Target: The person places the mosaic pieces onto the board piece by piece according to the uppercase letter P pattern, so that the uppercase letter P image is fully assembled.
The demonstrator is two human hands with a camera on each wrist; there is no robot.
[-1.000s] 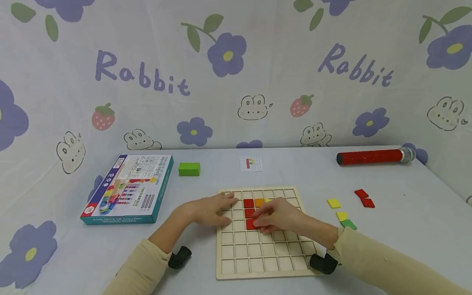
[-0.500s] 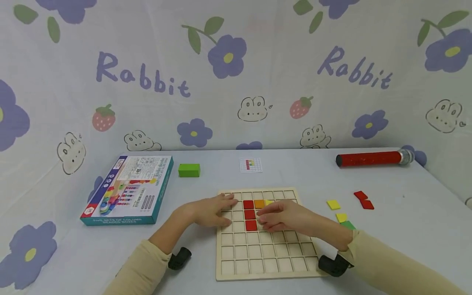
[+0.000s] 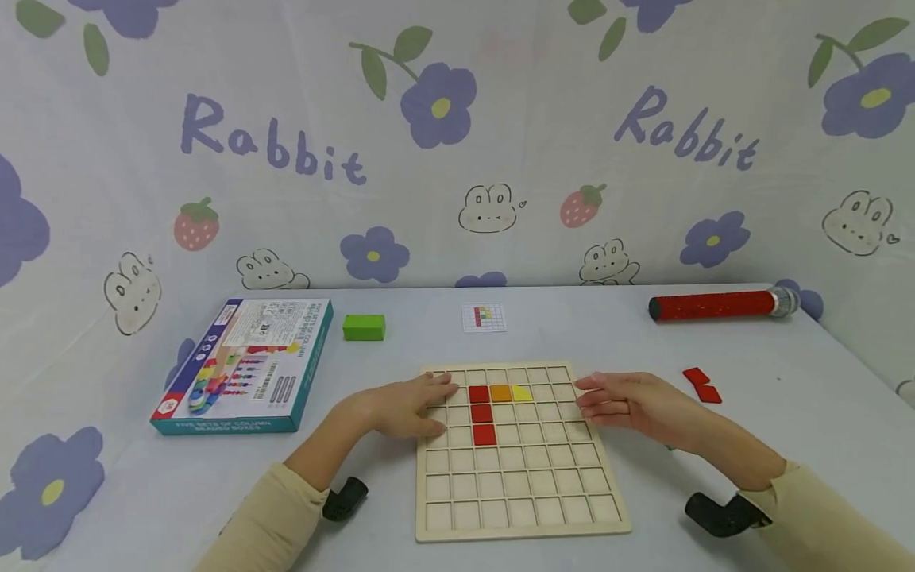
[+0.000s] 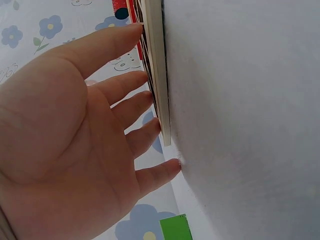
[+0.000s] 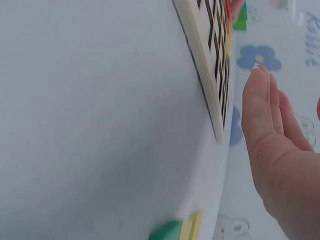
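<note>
A wooden grid board (image 3: 529,508) lies on the table. Three red tiles (image 3: 482,413) form a column in it, and an orange tile (image 3: 501,393) and a yellow tile (image 3: 523,393) continue the top row rightward. On the board's left edge rests my left hand (image 3: 403,407), fingers spread, as the left wrist view also shows with the hand (image 4: 85,130) at the board's side (image 4: 159,75). My right hand (image 3: 643,405) hovers by the right edge with fingers extended and nothing in them. Behind it, loose tiles are hidden in the head view; the right wrist view shows a green tile (image 5: 167,230) and yellow ones (image 5: 191,227).
Two loose red tiles (image 3: 703,385) lie right of my right hand. A small pattern card (image 3: 484,317) sits behind the board. Farther back are a green block (image 3: 364,327), a boxed toy set (image 3: 246,365) at left, and a red tube with a silver end (image 3: 715,307) at right.
My right hand has left the red tile at the bottom of the column and moved right, off the grid, covering the loose yellow tiles. The left hand has stayed in place.
</note>
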